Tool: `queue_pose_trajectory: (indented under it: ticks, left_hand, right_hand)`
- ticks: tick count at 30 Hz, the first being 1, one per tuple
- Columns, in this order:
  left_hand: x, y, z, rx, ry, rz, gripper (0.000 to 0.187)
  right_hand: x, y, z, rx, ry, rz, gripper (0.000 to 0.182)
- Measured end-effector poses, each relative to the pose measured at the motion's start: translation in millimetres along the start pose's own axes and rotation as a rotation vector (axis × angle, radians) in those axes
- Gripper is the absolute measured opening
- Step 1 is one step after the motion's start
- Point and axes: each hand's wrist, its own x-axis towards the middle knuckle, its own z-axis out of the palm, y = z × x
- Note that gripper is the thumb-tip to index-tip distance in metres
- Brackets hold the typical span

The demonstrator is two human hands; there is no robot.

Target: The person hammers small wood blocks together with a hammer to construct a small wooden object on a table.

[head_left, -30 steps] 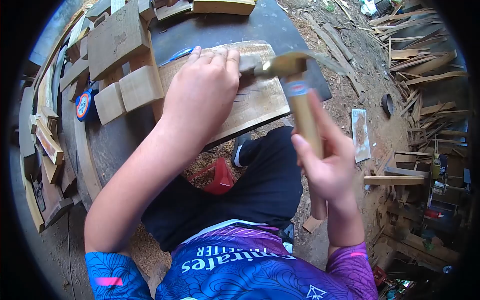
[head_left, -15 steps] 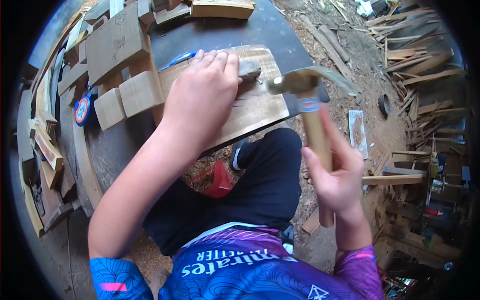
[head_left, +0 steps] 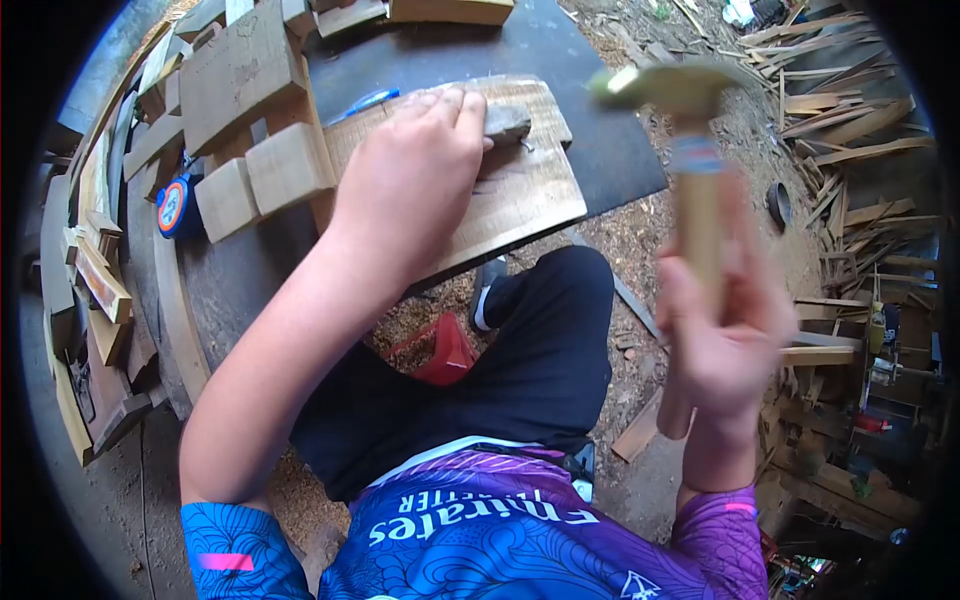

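My left hand (head_left: 420, 165) is closed over a small grey block (head_left: 508, 124), pressing it against a pale wooden board (head_left: 535, 195). A nail (head_left: 527, 145) pokes out at the block's right end. In my right hand (head_left: 735, 330) is a claw hammer (head_left: 700, 230), gripped by its wooden handle and blurred by motion. The hammer's head is raised to the right of the board, apart from the nail. Behind my left hand lies a blue pen-like tool (head_left: 370, 101) at the board's far edge.
The board lies on a dark tabletop (head_left: 610, 150). Wooden blocks (head_left: 240, 85) are stacked at the left, beside a blue tape measure (head_left: 178, 207). A red object (head_left: 447, 352) sits on the ground between my legs. Scrap wood (head_left: 850, 120) is heaped at the far right.
My right hand has swung the hammer up and to the right, away from the nail. My left hand stays on the grey block; the whole view has shifted slightly.
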Motion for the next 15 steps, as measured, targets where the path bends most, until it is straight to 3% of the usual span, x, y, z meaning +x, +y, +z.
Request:
queue_pose_trajectory:
  ticks: [3, 7, 12, 15]
  left_hand:
    - [0, -1, 5, 0.053, 0.077, 0.042, 0.025]
    - [1, -2, 3, 0.035, 0.080, 0.050, 0.028]
    - [4, -3, 5, 0.071, 0.094, 0.090, 0.033]
    - [6, -1, 0, 0.046, -0.077, 0.005, 0.036]
  right_hand:
    - [-1, -4, 6, 0.085, 0.162, -0.173, 0.067]
    - [-11, 38, 19, -0.242, -0.276, -0.185, 0.067]
    - [-10, 1, 10, 0.017, -0.077, 0.062, 0.065]
    - [-11, -9, 4, 0.129, -0.003, 0.098, 0.066]
